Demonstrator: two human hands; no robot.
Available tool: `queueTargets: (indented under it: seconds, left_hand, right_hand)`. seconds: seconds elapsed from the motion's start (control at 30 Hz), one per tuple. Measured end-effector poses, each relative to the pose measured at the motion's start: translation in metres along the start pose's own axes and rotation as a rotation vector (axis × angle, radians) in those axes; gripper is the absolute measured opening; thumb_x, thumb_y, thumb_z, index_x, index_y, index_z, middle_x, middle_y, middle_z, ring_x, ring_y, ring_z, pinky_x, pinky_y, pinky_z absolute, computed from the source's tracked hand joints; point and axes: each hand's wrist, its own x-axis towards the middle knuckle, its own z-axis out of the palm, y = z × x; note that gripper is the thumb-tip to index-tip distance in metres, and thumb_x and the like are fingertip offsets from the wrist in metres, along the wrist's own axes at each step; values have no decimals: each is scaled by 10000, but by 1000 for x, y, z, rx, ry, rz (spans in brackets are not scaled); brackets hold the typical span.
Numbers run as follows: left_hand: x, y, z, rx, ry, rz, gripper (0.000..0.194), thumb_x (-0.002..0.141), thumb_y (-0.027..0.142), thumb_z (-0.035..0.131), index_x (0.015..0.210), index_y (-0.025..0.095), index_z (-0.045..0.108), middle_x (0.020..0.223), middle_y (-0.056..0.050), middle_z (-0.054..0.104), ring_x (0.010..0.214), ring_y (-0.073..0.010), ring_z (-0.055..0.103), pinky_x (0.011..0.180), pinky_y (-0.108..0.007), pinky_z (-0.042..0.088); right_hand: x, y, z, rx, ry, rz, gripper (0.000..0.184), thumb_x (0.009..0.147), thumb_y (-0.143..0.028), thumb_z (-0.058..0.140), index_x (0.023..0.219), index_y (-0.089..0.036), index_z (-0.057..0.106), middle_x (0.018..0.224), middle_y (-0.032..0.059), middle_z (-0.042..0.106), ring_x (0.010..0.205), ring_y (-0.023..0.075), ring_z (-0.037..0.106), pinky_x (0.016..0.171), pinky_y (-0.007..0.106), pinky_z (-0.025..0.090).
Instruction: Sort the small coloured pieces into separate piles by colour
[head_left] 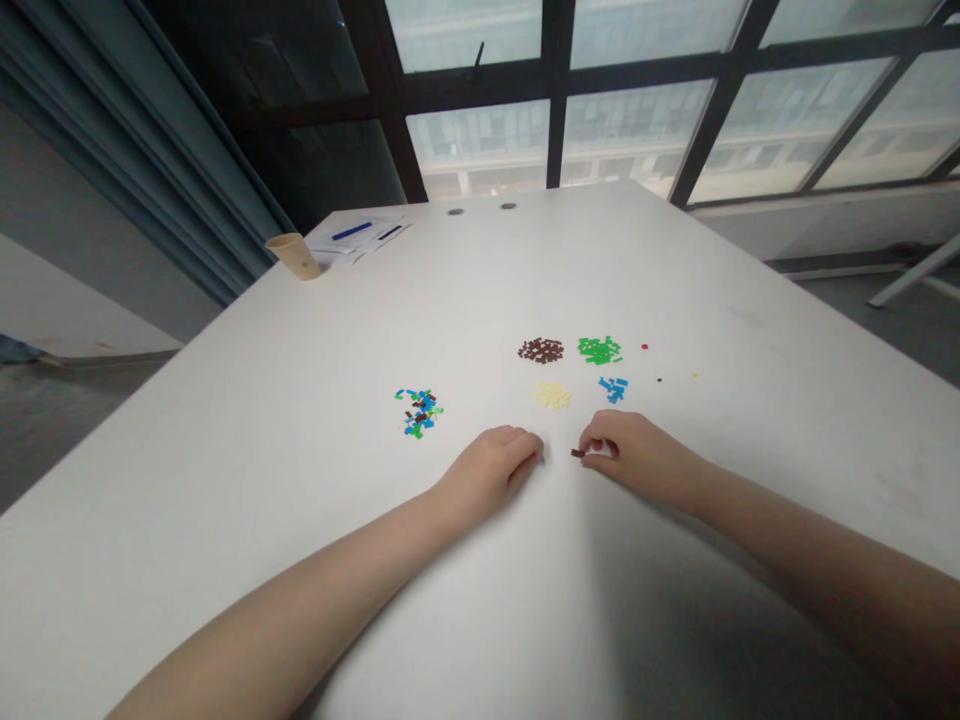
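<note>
Between the thumb and a finger of my right hand point(628, 446) is a small brown brick point(577, 453), held just above or on the table. My left hand point(501, 462) rests on the tabletop across from it, fingers curled together; what they hold, if anything, is hidden. Beyond the hands lie sorted piles of small pieces: a brown pile point(541, 350), a green pile point(599, 350), a pale yellow pile point(553, 395) and a smaller blue pile point(614, 388). Left of my left hand is a mixed pile point(421, 412) of blue, green and brown pieces.
A single red piece point(644, 346), a black piece point(659, 380) and a yellow piece point(695, 375) lie at the right of the white table point(247, 430). Farther left, a paper cup point(298, 258) stands by papers point(337, 245) with a blue pen point(352, 231).
</note>
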Motion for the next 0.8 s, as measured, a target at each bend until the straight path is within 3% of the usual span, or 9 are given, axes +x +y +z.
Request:
queueTargets:
  seconds: [0.23,0.4,0.57,0.8]
  left_hand:
    - [-2,5,4,-142,90,-10,209,813,254,488,996,173,551,949,-66,626,893,-157,562,805,-280,444]
    - [-2,12,3,-314,141,-110,137,794,283,527,833,179,606,781,-18,655,742,-122,596,709,-233,466]
    - [-3,14,-1,-367,247,-92,122,783,270,549,801,172,620,785,-29,667,734,-120,601,681,-218,463]
    - [-3,13,-1,-406,247,-95,124,775,275,561,798,172,626,781,-29,668,731,-120,597,697,-220,450]
  right_hand:
    - [-3,-15,9,111,77,-139,99,775,-181,527,791,-173,624,727,24,569,663,127,512,620,241,404]
    - [-10,-23,13,65,294,-370,99,821,-179,498,820,-172,597,777,41,564,757,146,516,698,274,419]
    - [-12,-26,12,73,489,-431,87,806,-203,542,865,-167,596,756,40,575,732,139,522,680,270,435]
    - [-11,-27,14,90,499,-443,92,803,-188,539,838,-167,622,726,35,586,702,128,530,659,254,437]
